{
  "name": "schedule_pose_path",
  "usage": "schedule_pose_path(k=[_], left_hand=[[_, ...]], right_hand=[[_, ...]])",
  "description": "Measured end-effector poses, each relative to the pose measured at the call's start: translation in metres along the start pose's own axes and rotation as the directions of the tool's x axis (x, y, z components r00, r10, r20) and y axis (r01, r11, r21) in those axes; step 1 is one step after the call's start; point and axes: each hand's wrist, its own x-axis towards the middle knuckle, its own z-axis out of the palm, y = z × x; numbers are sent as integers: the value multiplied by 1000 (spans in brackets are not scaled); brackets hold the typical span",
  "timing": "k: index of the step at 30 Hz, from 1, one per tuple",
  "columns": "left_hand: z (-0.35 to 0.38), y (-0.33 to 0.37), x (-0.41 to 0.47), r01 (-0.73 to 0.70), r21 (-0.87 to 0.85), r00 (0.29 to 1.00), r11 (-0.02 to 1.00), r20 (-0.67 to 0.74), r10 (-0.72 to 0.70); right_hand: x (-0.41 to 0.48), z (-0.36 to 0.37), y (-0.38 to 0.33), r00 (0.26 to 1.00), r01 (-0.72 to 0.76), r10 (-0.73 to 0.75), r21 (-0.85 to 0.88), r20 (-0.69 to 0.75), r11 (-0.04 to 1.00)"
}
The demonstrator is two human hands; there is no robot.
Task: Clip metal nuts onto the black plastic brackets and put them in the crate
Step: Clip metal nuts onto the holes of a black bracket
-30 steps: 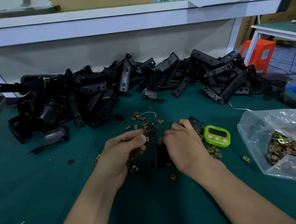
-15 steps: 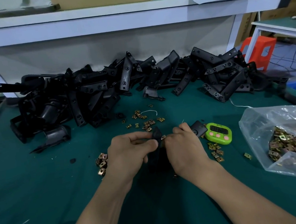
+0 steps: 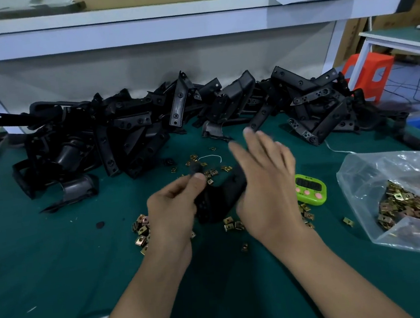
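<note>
Green-topped workbench [image 3: 45, 253] under a white shelf [image 3: 137, 24]; orange stool [image 3: 368, 74] at right

Bracket pile [image 3: 148, 129] walls the back; bag [image 3: 401, 190] blocks right.

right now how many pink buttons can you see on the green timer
3, in a row along the front edge of the green timer, below its dark display, just right of the right hand. None appears hidden.

I'm seeing dim, bluish light falling from above; motion blur is smearing the right hand [image 3: 266, 186], the shelf [image 3: 162, 11] is bowing at the wide-angle edges.
</note>
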Motion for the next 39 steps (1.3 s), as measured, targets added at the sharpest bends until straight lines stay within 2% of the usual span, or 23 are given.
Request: schedule_pose_path(k=[2, 4, 5, 6, 7, 8, 9, 11, 12, 14, 16, 17, 19, 21, 24, 26, 28, 32, 34, 36, 38, 39], left_hand=[[-4, -2, 3, 57, -94, 997, 994, -50, -62], [-7, -4, 6, 83, -98, 994, 992, -65, -89], [-7, -6, 8, 100, -98, 993, 990, -46, -105], [-7, -8, 9, 113, -104, 993, 988, -8, -114], [-6, -9, 9, 122, -112, 992, 986, 53, -117], [-6, -11, 9, 128, -116, 984, 985, 137, -112], [-4, -12, 9, 132, -113, 968, 985, 228, -104], [-2, -14, 7, 123, -58, 934, 991, 344, -96], [-1, -15, 6, 107, -5, 938, 994, 332, -99], [0, -18, 6, 31, 126, 979, 992, 197, -55], [-3, -19, 7, -86, 280, 993, 956, 108, 58], [-6, -18, 8, -158, 365, 983, 918, 144, 113], [-12, -14, 8, -309, 510, 928, 803, 346, 137], [-12, -9, 4, -412, 630, 851, 659, 525, 30], [-6, -11, -4, -494, 774, 787, 396, 591, -175], [-3, -13, -7, -485, 799, 795, 354, 572, -201], [-3, -15, -5, -511, 781, 787, 359, 593, -170], [-1, -21, -8, -599, 749, 763, 283, 641, -80], [0, -26, -11, -557, 763, 811, 328, 585, 15], [0, -26, -9, -408, 730, 902, 548, 415, 119], [-2, -23, -3, -247, 589, 962, 769, 243, 123], [-3, -21, 0, -195, 516, 974, 834, 205, 100]], right_hand=[[-1, -3, 0, 981, -139, 166, 239, -98, 961], [0, -2, 5, 951, -275, 310, 434, -12, 858], [1, -1, 8, 917, -377, 384, 566, 112, 733], [3, 0, 9, 861, -488, 419, 700, 288, 521], [4, 2, 7, 796, -576, 394, 774, 459, 264], [4, 6, 6, 742, -627, 338, 778, 580, 40], [4, 9, 5, 710, -643, 279, 757, 646, -115], [2, 14, 3, 702, -618, 194, 721, 686, -313], [2, 16, 4, 709, -585, 181, 712, 681, -387], [5, 20, 9, 709, -523, 207, 700, 674, -486], [9, 20, 15, 688, -493, 250, 692, 681, -527], [10, 20, 17, 680, -494, 274, 701, 680, -514], [11, 19, 24, 661, -510, 318, 718, 680, -475], [13, 17, 30, 634, -523, 337, 707, 696, -476], [16, 14, 34, 611, -511, 324, 672, 722, -536], [16, 15, 35, 608, -502, 319, 664, 727, -554], [15, 16, 35, 607, -510, 314, 661, 730, -551], [13, 18, 35, 599, -542, 308, 657, 739, -524], [13, 18, 36, 603, -540, 306, 659, 737, -524], [13, 18, 36, 610, -531, 302, 660, 733, -531], [13, 18, 35, 617, -533, 293, 662, 730, -527], [13, 18, 35, 621, -535, 287, 662, 729, -524]])
